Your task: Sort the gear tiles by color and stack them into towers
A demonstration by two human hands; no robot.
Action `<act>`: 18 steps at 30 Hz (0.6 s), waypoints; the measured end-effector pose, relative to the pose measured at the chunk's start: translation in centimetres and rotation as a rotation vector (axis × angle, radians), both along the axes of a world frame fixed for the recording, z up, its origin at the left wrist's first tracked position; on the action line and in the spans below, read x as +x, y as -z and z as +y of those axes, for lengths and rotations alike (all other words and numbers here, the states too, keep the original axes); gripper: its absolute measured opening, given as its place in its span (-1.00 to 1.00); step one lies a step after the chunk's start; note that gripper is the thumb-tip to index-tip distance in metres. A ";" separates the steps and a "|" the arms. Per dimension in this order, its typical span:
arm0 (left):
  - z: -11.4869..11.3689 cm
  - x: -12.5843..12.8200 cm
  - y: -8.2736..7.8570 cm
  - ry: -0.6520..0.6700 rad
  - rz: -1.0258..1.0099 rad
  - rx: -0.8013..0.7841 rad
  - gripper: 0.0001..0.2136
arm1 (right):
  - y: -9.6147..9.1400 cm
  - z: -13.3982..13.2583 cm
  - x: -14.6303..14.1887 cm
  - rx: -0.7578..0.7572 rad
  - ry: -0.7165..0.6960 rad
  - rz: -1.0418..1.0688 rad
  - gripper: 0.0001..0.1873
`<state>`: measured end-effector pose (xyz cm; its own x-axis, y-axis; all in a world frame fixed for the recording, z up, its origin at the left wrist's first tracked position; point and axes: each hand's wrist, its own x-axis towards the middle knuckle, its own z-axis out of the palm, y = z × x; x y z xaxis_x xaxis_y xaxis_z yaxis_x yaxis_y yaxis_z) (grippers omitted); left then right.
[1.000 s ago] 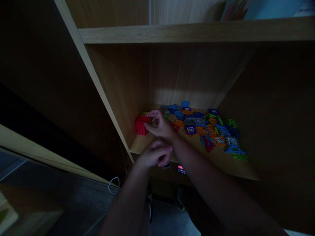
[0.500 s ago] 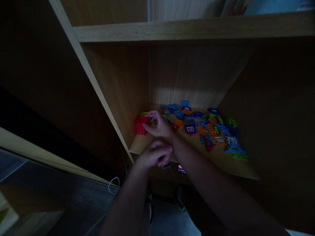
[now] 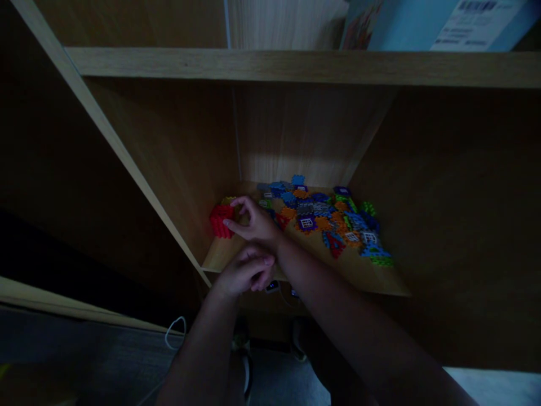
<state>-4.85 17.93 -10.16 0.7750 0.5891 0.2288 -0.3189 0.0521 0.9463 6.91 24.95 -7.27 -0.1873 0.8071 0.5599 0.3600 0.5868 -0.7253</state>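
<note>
Pale wood-grain shelf [image 3: 220, 252], dim rm; red ridged plastic stack [image 3: 220, 221] nr brown wood L wall [image 3: 169, 146], multicol. notched plastic tiles [image 3: 306, 224] to R. Right hand [image 3: 252, 223] half-open @ stack, left hand [image 3: 246, 272] loosely curled; can't tell if either grips.

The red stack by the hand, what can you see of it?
The red stack looks like plastic pieces packed together, with bumpy, ridged sides. It sits on the left end of the shelf, and something yellow shows behind it. The right hand seems to touch its right side with the thumb.
</note>
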 end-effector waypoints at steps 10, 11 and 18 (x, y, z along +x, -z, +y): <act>0.0 0.0 -0.7 0.034 -0.020 -0.012 -0.42 | -1.2 -3.3 6.1 0.156 0.387 -0.394 -0.83; 0.0 0.0 -0.8 0.036 -0.020 -0.006 -0.42 | -1.2 -3.7 7.5 0.136 0.456 -0.485 -0.80; 0.1 -0.1 -0.5 0.034 -0.006 0.009 -0.41 | -1.2 -3.3 15.9 -0.228 0.860 -0.847 -0.57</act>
